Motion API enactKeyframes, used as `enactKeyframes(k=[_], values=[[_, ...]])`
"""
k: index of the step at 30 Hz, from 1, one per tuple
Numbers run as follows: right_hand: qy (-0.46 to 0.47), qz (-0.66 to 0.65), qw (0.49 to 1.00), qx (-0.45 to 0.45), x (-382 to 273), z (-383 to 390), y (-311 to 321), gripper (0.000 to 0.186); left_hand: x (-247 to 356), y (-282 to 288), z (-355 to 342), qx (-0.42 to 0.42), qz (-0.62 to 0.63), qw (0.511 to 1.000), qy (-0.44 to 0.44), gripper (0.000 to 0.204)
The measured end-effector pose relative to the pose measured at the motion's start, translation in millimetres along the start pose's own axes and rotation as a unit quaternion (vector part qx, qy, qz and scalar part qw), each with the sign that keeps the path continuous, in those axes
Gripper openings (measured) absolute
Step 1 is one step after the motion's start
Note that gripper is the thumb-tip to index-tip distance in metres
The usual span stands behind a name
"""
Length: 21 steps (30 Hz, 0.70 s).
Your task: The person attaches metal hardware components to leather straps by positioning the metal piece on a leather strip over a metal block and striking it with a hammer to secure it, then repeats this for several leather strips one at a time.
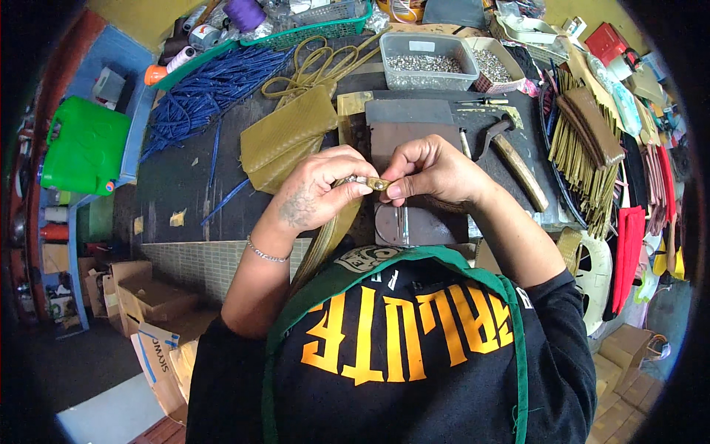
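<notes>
My left hand pinches a narrow olive strap end with metal fittings on it, and my right hand grips the same end between thumb and index finger. A wider olive strap hangs down from my left hand. Beneath my hands lies a dark work block with a metal bar standing out on it. An olive woven leather piece lies to the upper left. A hammer and a thin pale tool lie right of the block.
Blue cord, baskets of spools and tubs of small metal pieces are at the back. Bundled straps and red material line the right. A green jerrycan is on the left shelf, above cardboard boxes.
</notes>
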State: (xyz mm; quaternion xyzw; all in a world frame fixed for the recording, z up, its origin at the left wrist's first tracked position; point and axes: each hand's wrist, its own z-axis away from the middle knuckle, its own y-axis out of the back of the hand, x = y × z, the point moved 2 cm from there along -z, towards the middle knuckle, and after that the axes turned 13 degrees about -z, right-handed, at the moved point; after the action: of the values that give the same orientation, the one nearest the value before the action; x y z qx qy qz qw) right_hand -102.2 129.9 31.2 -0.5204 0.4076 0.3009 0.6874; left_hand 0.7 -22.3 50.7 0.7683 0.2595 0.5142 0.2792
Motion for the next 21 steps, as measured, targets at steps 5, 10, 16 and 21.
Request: enactKeyframes(k=[5, 10, 16, 21], values=[[-0.014, 0.225, 0.971, -0.084, -11, -2, 10, 0.013, -5, -9, -2, -0.051, 0.028, 0.998, 0.011, 0.015], [-0.027, 0.374, 0.923, -0.083, -34, 3, 12, 0.02, -11, -12, 1, -0.08, 0.017, 0.996, 0.017, 0.017], [-0.032, 0.272, 0.958, -0.089, -24, -3, 29, 0.019, -18, -22, 3, -0.09, 0.124, 0.987, 0.044, 0.017], [0.082, 0.39, 0.916, 0.05, -20, 0, 19, 0.023, -23, -20, 12, 0.027, 0.063, 0.986, 0.152, 0.016]])
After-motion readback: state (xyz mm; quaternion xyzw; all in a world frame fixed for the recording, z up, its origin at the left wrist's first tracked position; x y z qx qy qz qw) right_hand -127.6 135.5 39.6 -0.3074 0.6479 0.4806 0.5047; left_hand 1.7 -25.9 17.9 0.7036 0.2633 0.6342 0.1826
